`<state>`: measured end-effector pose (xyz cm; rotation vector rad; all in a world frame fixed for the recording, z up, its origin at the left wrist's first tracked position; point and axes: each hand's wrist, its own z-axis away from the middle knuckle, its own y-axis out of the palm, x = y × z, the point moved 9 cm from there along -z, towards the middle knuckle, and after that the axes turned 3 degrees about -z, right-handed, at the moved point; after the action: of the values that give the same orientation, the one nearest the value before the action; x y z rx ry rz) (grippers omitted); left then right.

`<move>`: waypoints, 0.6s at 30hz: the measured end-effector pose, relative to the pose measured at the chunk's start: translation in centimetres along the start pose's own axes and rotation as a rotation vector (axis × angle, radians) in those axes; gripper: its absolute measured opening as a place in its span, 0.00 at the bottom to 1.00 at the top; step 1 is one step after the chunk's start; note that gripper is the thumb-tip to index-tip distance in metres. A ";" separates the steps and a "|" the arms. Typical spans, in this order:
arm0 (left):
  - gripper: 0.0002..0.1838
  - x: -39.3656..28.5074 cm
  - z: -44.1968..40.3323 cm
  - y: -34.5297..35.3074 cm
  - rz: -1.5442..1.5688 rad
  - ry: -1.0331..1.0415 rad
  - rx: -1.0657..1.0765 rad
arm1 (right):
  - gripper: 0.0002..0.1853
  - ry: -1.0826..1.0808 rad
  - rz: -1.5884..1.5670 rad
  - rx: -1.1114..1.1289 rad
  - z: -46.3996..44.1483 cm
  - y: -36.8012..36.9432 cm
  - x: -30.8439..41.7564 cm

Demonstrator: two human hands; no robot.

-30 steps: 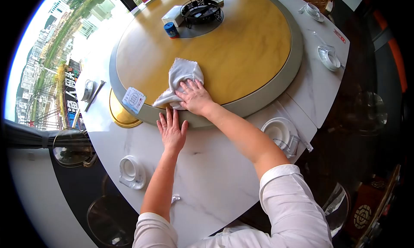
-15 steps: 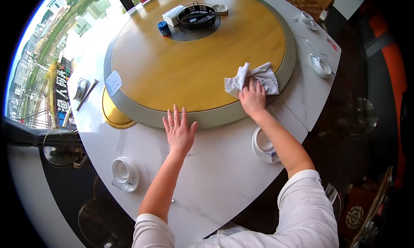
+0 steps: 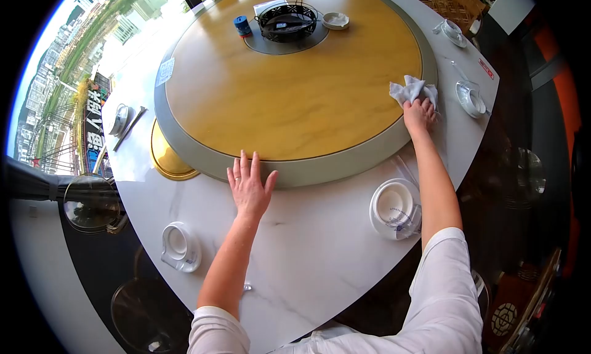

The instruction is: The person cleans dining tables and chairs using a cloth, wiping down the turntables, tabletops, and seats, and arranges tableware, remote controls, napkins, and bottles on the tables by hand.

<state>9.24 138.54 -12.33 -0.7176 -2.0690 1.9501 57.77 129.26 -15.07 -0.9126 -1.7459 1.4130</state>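
Note:
My right hand [image 3: 420,116] presses a crumpled white cloth [image 3: 414,91] onto the right rim of a round turntable [image 3: 289,114], which has a golden top and a grey border. The fingers are bent over the cloth and partly hide it. My left hand [image 3: 250,185] lies with fingers spread, its fingertips on the turntable's near rim and nothing in it. On the turntable's centre stand a black openwork basket [image 3: 287,23], a blue can [image 3: 242,26] and a small white dish [image 3: 335,20].
The white marble table [image 3: 320,249] carries wrapped tableware sets: one near right [image 3: 394,207], one near left [image 3: 178,243], others along the sides. A gold plate [image 3: 166,154] sits partly under the turntable's left edge. Clear chairs [image 3: 92,203] stand around; a window is at left.
My right hand has slid the cloth rightward and away along the turntable's rim. The turntable has rotated, carrying the label at its left edge farther back. My left hand stays nearly in place.

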 end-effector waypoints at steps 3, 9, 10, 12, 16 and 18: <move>0.33 -1.9 0.8 1.3 -0.093 0.033 0.047 | 0.25 0.074 -0.026 0.039 -1.0 -0.6 4.9; 0.32 0.1 0.7 1.7 -0.135 0.035 0.090 | 0.27 -0.456 -0.218 0.111 5.1 0.9 28.1; 0.32 0.2 0.8 1.6 -0.125 0.038 0.075 | 0.26 -0.596 -0.235 0.173 7.8 0.5 31.8; 0.32 0.1 0.8 1.3 -0.080 0.039 0.041 | 0.27 -0.847 -0.303 0.240 14.4 0.2 36.9; 0.33 1.9 0.4 1.1 -0.077 0.066 0.028 | 0.26 -1.224 -0.316 0.364 21.6 -1.6 35.0; 0.32 3.6 0.0 0.7 -0.078 0.065 0.027 | 0.26 -1.070 -0.278 0.276 16.7 -1.1 29.5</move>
<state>6.24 140.28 -13.68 -0.6751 -1.9979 1.8846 28.39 146.27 -14.02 0.3435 -2.1660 2.0442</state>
